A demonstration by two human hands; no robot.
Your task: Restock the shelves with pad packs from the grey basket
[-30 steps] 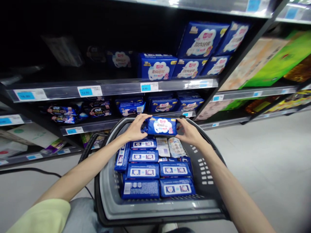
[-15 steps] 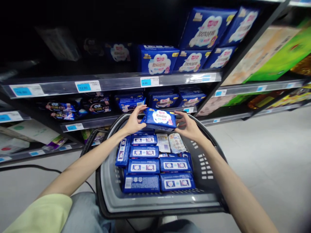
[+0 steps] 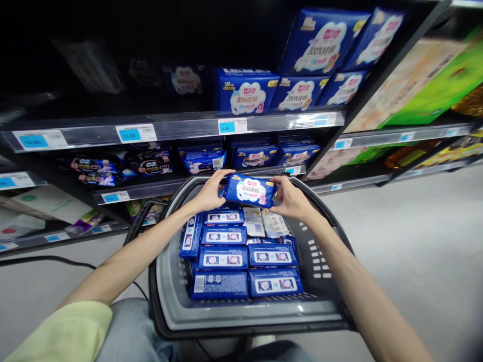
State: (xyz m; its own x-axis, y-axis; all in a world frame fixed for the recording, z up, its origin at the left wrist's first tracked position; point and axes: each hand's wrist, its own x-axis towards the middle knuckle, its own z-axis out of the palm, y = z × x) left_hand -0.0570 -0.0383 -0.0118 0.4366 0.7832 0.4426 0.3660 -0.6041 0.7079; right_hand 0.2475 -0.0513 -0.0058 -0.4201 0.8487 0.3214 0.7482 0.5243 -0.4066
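Note:
A blue sanitary pad pack (image 3: 250, 191) with a white cloud label is held between my two hands, above the far part of a grey shopping basket (image 3: 245, 314). My left hand (image 3: 212, 192) grips its left end, and my right hand (image 3: 290, 198) grips its right end, thumbs toward me. Below lie several similar blue packs (image 3: 223, 258) in rows inside the basket. Two whitish packs (image 3: 274, 223) sit among them, just under my right hand.
The upper shelf (image 3: 177, 131) holds large blue packs (image 3: 244, 93) toward its right. More packs (image 3: 254, 153) fill part of the lower shelf behind the basket. Green and beige boxes (image 3: 433, 90) stand at right. A black cable (image 3: 49, 259) runs along the floor at left.
The held pack has moved slightly down and toward me, with its cloud face turned more upright. My right fingers have closed in around its right end.

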